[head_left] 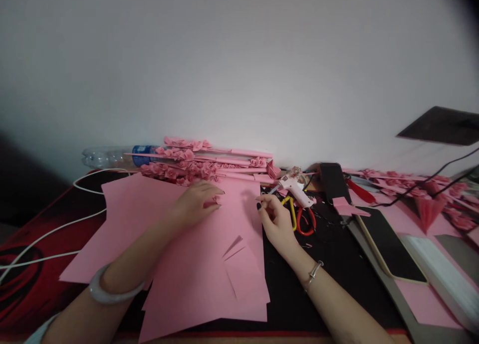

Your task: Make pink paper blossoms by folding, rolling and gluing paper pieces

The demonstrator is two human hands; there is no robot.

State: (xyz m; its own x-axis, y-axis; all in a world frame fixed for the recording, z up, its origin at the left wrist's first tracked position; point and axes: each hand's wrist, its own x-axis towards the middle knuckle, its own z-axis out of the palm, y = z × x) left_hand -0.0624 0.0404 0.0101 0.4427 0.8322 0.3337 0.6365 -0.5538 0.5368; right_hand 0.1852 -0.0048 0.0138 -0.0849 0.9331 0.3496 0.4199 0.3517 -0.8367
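Smooth, matt pink paper makes up the near sheets [194,274]; the far flowers [175,172] are paper too, rough with folds. The bottle [108,158] at far left is clear, glossy plastic. To the right, the glue gun [298,190] is smooth plastic; the bracelet [314,272], shiny metal.

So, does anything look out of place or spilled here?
The plastic bottle lies on its side near the wall, odd because bottles usually stand upright; no spill is visible around it.

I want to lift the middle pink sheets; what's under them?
The mat shows around the sheets and seems to run beneath them; anything else they cover cannot be seen.
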